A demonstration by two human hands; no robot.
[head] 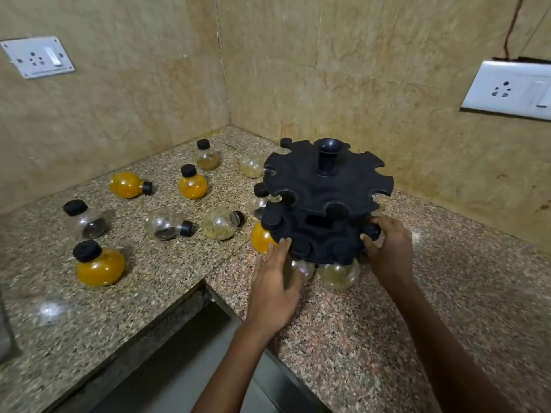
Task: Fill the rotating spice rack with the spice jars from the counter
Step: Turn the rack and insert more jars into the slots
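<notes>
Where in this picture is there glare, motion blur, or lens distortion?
Head view: glare spots on the counter, lower left and beside the right hand; the left hand is motion-blurred at the fingers; the wide-angle lens bends the wall socket edges; the spice rack looks sharp.

- I noted the spice rack [327, 186] was matt black plastic, smooth, with a faint sheen on its top disc.
- The spice jars [128, 185] were clear, glossy plastic or glass; I couldn't tell which. Their caps [87, 251] looked matt black.
- The counter [372, 323] was speckled polished stone, throwing back light glare.
- The walls [119, 84] looked like beige stone slabs, smooth, faintly stained.
- The socket plates [510, 87] were white glossy plastic.
</notes>
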